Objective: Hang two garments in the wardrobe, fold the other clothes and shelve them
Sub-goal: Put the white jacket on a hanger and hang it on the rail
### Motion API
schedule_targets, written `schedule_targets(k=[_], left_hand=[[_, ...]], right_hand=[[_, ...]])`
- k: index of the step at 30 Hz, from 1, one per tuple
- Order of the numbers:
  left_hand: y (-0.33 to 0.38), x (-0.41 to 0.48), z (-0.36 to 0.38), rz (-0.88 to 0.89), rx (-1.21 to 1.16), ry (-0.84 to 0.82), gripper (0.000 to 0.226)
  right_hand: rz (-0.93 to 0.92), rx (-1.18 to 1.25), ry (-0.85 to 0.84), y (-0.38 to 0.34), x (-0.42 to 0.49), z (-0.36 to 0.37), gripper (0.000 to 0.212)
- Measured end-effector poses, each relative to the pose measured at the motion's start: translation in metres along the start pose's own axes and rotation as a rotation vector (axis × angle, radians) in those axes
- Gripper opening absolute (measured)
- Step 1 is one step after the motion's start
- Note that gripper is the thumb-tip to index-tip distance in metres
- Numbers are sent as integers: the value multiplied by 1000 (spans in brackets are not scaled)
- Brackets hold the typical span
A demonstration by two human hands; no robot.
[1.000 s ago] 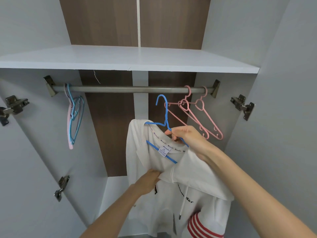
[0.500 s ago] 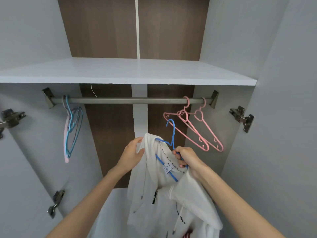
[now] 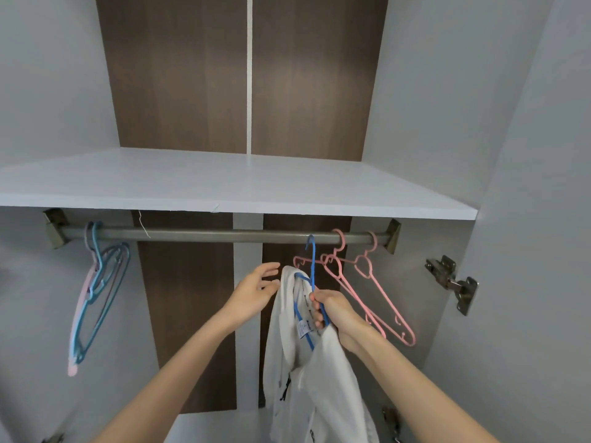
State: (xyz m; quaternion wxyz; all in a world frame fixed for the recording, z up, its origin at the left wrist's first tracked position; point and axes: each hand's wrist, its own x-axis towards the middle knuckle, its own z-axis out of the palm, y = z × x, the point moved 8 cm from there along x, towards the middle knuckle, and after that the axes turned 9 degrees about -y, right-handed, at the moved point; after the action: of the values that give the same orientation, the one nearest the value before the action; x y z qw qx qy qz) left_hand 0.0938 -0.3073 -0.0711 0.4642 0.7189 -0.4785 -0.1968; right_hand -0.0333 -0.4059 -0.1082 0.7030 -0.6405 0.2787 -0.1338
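- The right hand, clamped round the thin blue plastic hanger, bears the white hooded sweatshirt.
- The hanger's hook stands straight above that hand, at the grey metal rail; whether it is seated is unclear.
- The left hand, fingers spread, hovers just beside the sweatshirt.

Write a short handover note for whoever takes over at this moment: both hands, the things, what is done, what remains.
Left hand: open, fingertips at the edge of the white garment; contact unclear.
Right hand: grip closed round the blue hanger that carries the garment.
The hanger's hook is up at the rail; whether it is seated I cannot tell.
Done: garment on hanger.
Left: seat the hook, release, hang a second garment, fold and shelve the rest.
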Motion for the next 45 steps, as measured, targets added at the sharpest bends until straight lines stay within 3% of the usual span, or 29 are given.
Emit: schedule_targets(k=[7,12,17,24,33,36,39,42,45], left_hand=[[8,38,-15,124,125,4,40],[23,58,-39,312,635,181,41],[-3,83,-44,230,995,129,51],[-11,88,-44,248,1014,108,55],[-13,89,-40,229,993,88,61],[-13,84,-37,205,995,65,62],[-10,73,-39,207,940,70,63],[-4,58,-43,216,892,103,61],[3,39,-48,220,797,144,56]], right_hand=[[-15,67,12,-15,39,-4,38],[-43,141,55,-25,70,-4,36],[-48,132,89,-26,95,-4,38],[6,20,182,-6,122,-11,36],[-1,-34,152,7,131,-4,26],[-3,-176,164,2,126,-6,16],[9,-355,169,0,117,-7,27],[-83,-464,244,-12,98,-10,37],[-243,-528,326,-32,69,-8,34]])
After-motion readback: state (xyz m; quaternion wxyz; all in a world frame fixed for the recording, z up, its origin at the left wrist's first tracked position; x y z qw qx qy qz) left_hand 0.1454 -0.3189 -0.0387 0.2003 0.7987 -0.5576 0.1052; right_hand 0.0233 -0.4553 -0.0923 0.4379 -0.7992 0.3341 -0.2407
